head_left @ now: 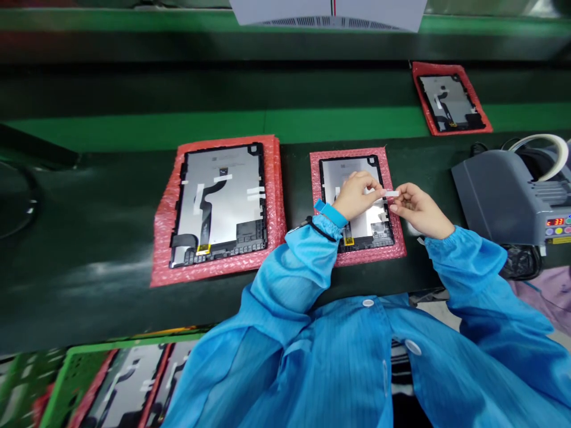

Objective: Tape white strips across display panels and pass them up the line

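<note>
Nearest, a green crate is holding display panels with pink wrap between them, presumably against rubbing. On the dark workbench, a larger-looking display panel is lying back-up on pink bubble wrap, likely for cushioning. To its right, the left hand, wearing a blue wristband, is pinching one end of a white tape strip above the tablet display panel. The right hand is meeting the other end with curled fingers; whether its thumb is pinching, I cannot tell. Both ends are being supported, perhaps so the strip isn't curling. A tape dispenser is sitting within easy reach on the right. Farther off, another wrapped panel is resting.
</note>
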Motion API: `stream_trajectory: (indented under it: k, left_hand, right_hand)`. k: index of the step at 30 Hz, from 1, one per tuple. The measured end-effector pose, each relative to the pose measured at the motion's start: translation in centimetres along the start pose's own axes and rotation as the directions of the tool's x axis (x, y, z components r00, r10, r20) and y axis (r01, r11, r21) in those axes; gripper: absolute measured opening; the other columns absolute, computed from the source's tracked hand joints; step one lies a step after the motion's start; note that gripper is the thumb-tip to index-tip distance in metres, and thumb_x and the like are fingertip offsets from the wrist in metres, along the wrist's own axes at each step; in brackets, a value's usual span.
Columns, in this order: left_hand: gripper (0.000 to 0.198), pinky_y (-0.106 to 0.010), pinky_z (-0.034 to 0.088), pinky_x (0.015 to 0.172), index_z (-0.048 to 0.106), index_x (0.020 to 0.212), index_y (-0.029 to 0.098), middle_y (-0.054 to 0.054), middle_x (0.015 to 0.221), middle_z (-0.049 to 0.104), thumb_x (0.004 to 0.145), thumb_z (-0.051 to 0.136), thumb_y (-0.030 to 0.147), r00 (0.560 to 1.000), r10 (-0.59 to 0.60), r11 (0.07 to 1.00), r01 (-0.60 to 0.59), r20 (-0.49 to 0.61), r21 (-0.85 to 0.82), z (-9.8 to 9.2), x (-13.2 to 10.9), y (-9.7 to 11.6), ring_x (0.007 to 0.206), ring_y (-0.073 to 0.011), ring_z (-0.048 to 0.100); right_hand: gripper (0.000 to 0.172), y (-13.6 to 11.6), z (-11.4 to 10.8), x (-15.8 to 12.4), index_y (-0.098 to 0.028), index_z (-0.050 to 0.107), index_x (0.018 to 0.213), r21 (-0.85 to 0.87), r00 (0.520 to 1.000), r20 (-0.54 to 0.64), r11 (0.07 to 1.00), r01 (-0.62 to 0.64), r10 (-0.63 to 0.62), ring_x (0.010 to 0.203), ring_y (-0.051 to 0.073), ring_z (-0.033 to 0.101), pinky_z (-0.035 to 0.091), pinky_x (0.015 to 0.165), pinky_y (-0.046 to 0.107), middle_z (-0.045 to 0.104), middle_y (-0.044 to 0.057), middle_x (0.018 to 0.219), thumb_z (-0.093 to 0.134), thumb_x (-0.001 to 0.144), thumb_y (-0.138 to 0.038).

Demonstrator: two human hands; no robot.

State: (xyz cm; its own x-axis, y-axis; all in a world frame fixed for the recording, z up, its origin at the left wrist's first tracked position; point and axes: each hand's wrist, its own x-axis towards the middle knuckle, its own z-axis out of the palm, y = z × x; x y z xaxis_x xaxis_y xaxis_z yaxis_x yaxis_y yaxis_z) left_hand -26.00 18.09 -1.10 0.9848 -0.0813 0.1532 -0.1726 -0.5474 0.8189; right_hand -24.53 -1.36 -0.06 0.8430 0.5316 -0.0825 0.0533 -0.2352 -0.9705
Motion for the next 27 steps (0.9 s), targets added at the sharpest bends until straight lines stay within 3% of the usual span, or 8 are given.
stream_trajectory:
  k: [4, 7, 10, 13, 17, 22, 27]
  left_hand:
    - [0.013, -0.034, 0.043, 0.085, 0.065, 0.072, 0.016, -0.002, 0.086, 0.064, 0.083, 0.066, 0.021, 0.998, -0.059, 0.998, 0.059, 0.007, -0.003, 0.1, 0.1, -0.2, 0.082, -0.0162, 0.055]
    - [0.012, -0.035, 0.042, 0.087, 0.065, 0.072, 0.016, -0.002, 0.085, 0.064, 0.083, 0.066, 0.02, 0.996, -0.085, 0.996, 0.085, 0.011, -0.007, 0.2, 0.2, -0.4, 0.083, -0.0158, 0.055]
    - [0.011, -0.035, 0.042, 0.088, 0.066, 0.073, 0.016, -0.002, 0.084, 0.063, 0.083, 0.066, 0.02, 0.993, -0.109, 0.994, 0.109, 0.033, -0.004, 0.2, 0.3, -0.5, 0.085, -0.0163, 0.055]
    - [0.01, -0.036, 0.042, 0.089, 0.068, 0.075, 0.016, -0.003, 0.087, 0.062, 0.084, 0.066, 0.021, 0.984, -0.167, 0.986, 0.166, 0.065, 0.031, 0.1, 0.4, -0.3, 0.088, -0.0177, 0.055]
    - [0.009, -0.043, 0.039, 0.096, 0.071, 0.079, 0.016, -0.006, 0.102, 0.061, 0.084, 0.067, 0.023, 0.954, -0.3, 0.942, 0.294, 0.014, 0.161, 0.3, 0.5, 0.2, 0.106, -0.0244, 0.051]
    - [0.014, -0.046, 0.037, 0.096, 0.07, 0.079, 0.017, -0.008, 0.115, 0.058, 0.088, 0.065, 0.026, 0.924, -0.382, 0.886, 0.369, -0.011, 0.279, 0.9, 0.3, 0.7, 0.118, -0.03, 0.045]
    - [0.017, -0.045, 0.038, 0.096, 0.071, 0.081, 0.018, -0.008, 0.117, 0.057, 0.089, 0.064, 0.03, 0.925, -0.381, 0.874, 0.361, -0.002, 0.325, 1.2, 0.1, 0.8, 0.119, -0.0303, 0.044]
  right_hand:
    - [0.042, 0.3, -1.1, 0.4, -0.021, 0.061, 0.094, -0.13, 0.994, -0.089, 0.988, -0.081, 0.07, 0.066, 0.015, 0.053, 0.046, 0.067, 0.032, 0.057, -0.001, 0.072, 0.078, 0.068, -0.05]
    - [0.045, 0.3, -1.7, 1.1, -0.02, 0.064, 0.092, -0.131, 0.984, -0.169, 0.988, -0.084, 0.061, 0.072, 0.017, 0.058, 0.047, 0.071, 0.033, 0.064, 0.003, 0.077, 0.078, 0.066, -0.054]
    - [0.038, 0.3, -1.5, 1.8, -0.019, 0.064, 0.081, -0.157, 0.99, -0.141, 0.987, -0.045, 0.023, 0.072, 0.017, 0.058, 0.047, 0.072, 0.033, 0.065, 0.003, 0.077, 0.075, 0.07, -0.053]
    - [0.022, 0.4, -1.0, 2.5, -0.019, 0.061, 0.075, -0.261, 0.994, -0.109, 0.965, -0.034, 0.006, 0.067, 0.015, 0.054, 0.045, 0.07, 0.031, 0.062, 0.001, 0.071, 0.068, 0.076, -0.039]
    - [0.008, 1.1, -0.4, 3.4, -0.018, 0.061, 0.075, -0.427, 0.992, -0.126, 0.903, -0.039, -0.017, 0.067, 0.016, 0.053, 0.044, 0.07, 0.031, 0.059, 0.001, 0.072, 0.06, 0.08, -0.024]
    - [0.01, 2.4, 0.1, 4.2, -0.019, 0.06, 0.068, -0.617, 0.981, -0.144, 0.786, 0.016, -0.133, 0.078, 0.021, 0.055, 0.044, 0.082, 0.037, 0.056, 0.004, 0.074, 0.059, 0.077, -0.017]
    - [0.011, 3.1, 0.1, 4.2, -0.02, 0.062, 0.069, -0.668, 0.977, -0.127, 0.743, 0.041, -0.168, 0.078, 0.022, 0.054, 0.045, 0.084, 0.038, 0.054, 0.004, 0.072, 0.059, 0.078, -0.018]
